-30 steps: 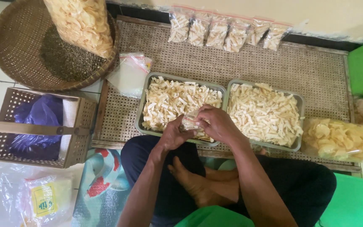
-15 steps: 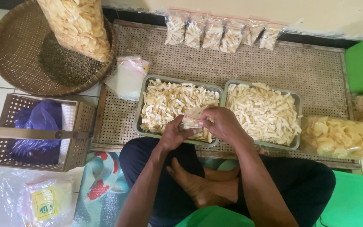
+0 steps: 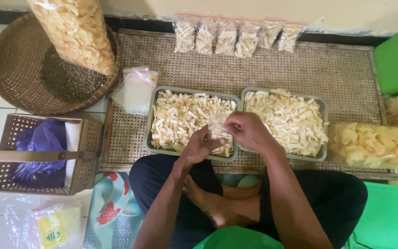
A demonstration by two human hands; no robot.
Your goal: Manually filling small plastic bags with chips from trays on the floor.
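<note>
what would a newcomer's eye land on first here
Two grey metal trays heaped with pale chip sticks sit side by side on the woven mat. Over the left tray, the left hand and right hand hold a small clear bag. Five filled bags line the wall.

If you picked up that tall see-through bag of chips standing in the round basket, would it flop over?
Probably. The tall bag of chips already leans in the woven basket, so it looks tippy. Its thin plastic is likely floppy and slippery. Chips look light, yet may crack if squeezed.

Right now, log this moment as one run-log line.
left hand: holds small clear bag | right hand: pinches bag top | under hands: left tray of chips | beside: right tray
</note>
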